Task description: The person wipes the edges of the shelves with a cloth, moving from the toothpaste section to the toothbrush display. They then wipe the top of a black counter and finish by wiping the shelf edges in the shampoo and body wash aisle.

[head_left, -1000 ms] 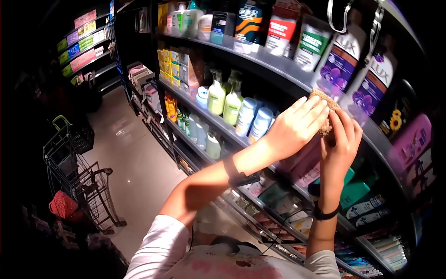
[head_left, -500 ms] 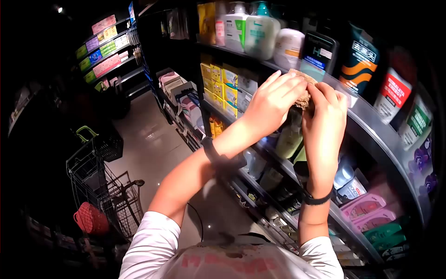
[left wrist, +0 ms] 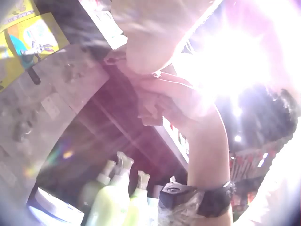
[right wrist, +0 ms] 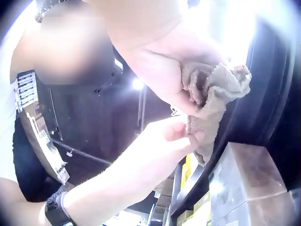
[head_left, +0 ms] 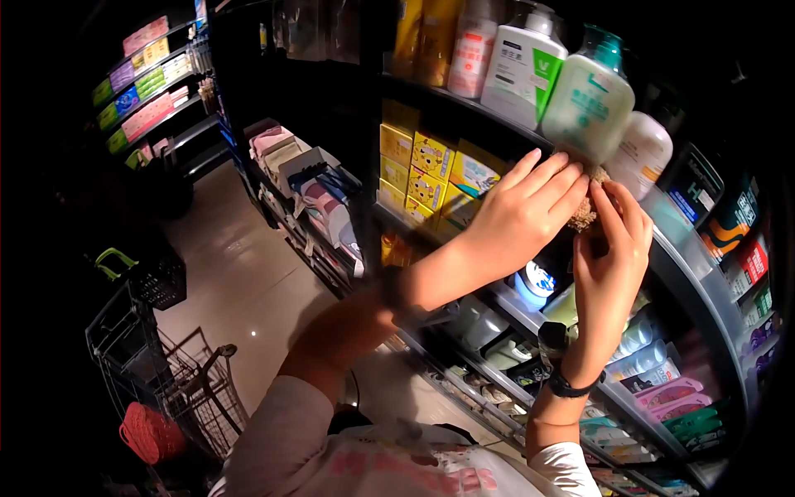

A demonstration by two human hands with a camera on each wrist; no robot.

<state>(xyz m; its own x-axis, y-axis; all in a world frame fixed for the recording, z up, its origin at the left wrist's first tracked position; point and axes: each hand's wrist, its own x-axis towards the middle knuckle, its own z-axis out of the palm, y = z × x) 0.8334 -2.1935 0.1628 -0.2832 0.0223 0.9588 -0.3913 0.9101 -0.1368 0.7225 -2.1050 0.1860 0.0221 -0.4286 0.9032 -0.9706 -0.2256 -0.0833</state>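
Both hands are at the front edge of the upper shelf [head_left: 497, 112], a crumpled brown cloth [head_left: 583, 217] between them. My left hand [head_left: 530, 217] comes from the left and pinches the cloth between thumb and fingers, which shows in the right wrist view. Bent fingers of my right hand [head_left: 613, 240] grip the cloth's bunched other end, its folds [right wrist: 218, 89] sticking out past the palm. Just behind the fingertips stand a pale green pump bottle [head_left: 586, 108] and a white rounded bottle [head_left: 642, 153]. Strong glare washes out much of the left wrist view.
Yellow boxes [head_left: 429, 157] fill the shelf below, left of the hands. A white pump bottle [head_left: 520, 74] and dark tubes [head_left: 696, 186] line the upper shelf. In the aisle to the left stands a shopping cart [head_left: 132, 348] beside a red basket [head_left: 151, 432].
Both hands have moved left along the shelf edge with the cloth, from the purple bottles past the tubes to the pump bottles. The head view has shifted along with them.
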